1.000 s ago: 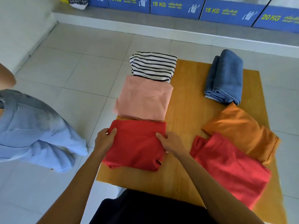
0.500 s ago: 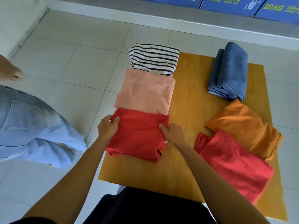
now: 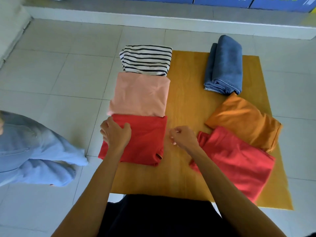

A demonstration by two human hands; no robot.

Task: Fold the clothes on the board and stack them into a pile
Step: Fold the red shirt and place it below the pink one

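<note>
Six pieces: all folded, none stacked, laid in two lines on the board.
Red shirt: nearest me in the left line, its far edge touching the pink one, its left side hanging past the board's edge over the tiles; I judge I set it here to keep that line tidy.
Left hand: palm down on the red shirt's left part, fingers spread and lying flat, thumb on the cloth; it presses and pinches nothing, which I take as smoothing the fold so it stays shut.
Right hand: over bare board just right of the red shirt, fingers curled loosely in, holding nothing; whether the knuckles touch the wood I cannot tell.
Pink shirt: middle of the left line, flat and square, a sound base for a pile.
Striped shirt: far end of the left line, partly off the board's far corner.
Coral shirt: near right, angled, its far edge tucked under the orange one, beside my right wrist.
Orange shirt: overlapping the coral, touching the jeans' near end.
Jeans: far right, thick roll, best low in a pile.
Bystander's leg: in pale denim on the tiles to my left, apart from the board.
Step, my guess: folding done; stacking next.
</note>
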